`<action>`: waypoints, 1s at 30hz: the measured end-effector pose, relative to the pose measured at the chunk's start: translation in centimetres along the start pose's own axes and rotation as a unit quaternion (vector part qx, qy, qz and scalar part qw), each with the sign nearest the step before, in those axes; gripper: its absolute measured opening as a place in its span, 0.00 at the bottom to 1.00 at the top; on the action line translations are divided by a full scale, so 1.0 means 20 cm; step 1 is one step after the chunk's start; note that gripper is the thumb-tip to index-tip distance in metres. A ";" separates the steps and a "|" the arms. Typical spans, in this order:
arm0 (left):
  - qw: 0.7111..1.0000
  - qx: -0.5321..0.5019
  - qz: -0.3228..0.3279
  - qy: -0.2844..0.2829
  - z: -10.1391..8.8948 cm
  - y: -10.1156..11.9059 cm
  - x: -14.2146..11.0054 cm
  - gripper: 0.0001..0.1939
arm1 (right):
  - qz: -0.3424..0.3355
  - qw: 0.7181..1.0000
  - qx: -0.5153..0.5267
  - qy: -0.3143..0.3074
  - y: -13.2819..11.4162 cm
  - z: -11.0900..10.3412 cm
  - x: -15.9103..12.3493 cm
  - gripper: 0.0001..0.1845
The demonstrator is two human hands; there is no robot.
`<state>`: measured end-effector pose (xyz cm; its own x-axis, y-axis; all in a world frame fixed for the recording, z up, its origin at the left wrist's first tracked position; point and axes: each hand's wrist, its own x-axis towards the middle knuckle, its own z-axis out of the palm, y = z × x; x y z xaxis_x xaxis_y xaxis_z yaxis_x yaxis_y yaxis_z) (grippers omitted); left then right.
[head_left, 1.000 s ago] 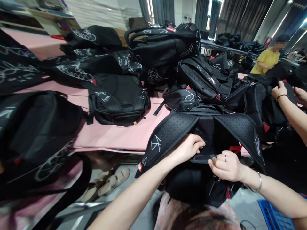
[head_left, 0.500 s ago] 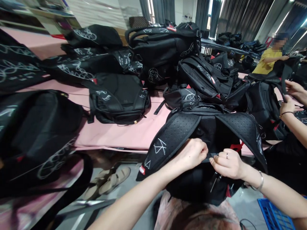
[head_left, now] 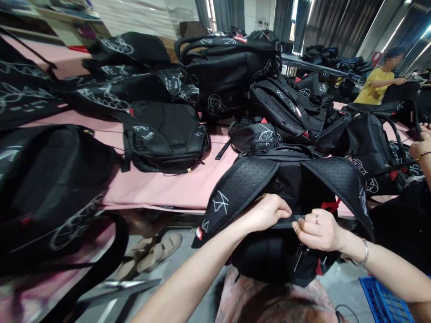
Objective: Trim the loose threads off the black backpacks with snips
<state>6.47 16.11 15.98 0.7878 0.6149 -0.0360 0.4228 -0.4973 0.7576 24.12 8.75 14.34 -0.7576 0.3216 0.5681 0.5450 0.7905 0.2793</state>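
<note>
In front of me a black backpack [head_left: 266,255] leans over the table edge, its two padded shoulder straps [head_left: 249,179] spread to either side. My left hand [head_left: 269,213] is closed, thumb and fingers pinching a black fabric edge of the backpack between the straps. Close beside it, my right hand [head_left: 318,231], with a ring on one finger, grips the same edge in curled fingers. A thin shiny metal piece [head_left: 298,261] hangs below my right hand; its kind is unclear. Red fabric [head_left: 332,205] shows inside the right strap.
Several black backpacks with white scribble prints, such as this flat one [head_left: 168,139], cover the pink table [head_left: 161,190]. At right are a co-worker's hands [head_left: 422,146]; a person in yellow [head_left: 375,85] stands farther back. A blue crate [head_left: 384,298] and sandals [head_left: 160,253] are on the floor.
My left fingers have straightened somewhat and come nearer the right hand on the fabric edge. The co-worker's hands at right have moved outward with a black bag.
</note>
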 end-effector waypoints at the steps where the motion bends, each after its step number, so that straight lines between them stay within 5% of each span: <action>1: 1.000 0.010 -0.001 0.001 0.00 0.00 0.00 0.09 | 0.003 1.000 0.002 -0.004 0.00 0.00 0.00 0.09; 6: 0.995 0.083 0.001 0.057 0.03 0.04 -0.01 0.10 | 0.113 0.980 0.122 -0.107 0.05 -0.09 0.03 0.09; 12: 0.987 0.097 -0.006 0.127 0.07 0.05 -0.05 0.09 | 0.376 0.857 0.251 -0.247 0.18 -0.26 0.10 0.11; 19: 0.981 0.108 0.014 0.157 0.12 0.00 -0.08 0.09 | 0.411 0.808 0.203 -0.371 0.24 -0.24 0.17 0.07; 30: 0.976 0.137 0.029 0.165 0.12 -0.01 -0.09 0.08 | 0.396 0.805 0.245 -0.368 0.27 -0.16 0.20 0.07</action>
<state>6.00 13.69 14.30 0.6457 0.7222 0.2479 0.5218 -0.6543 0.5474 25.27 12.66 20.65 -0.3486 0.9047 -0.2448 0.8912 0.2392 -0.3854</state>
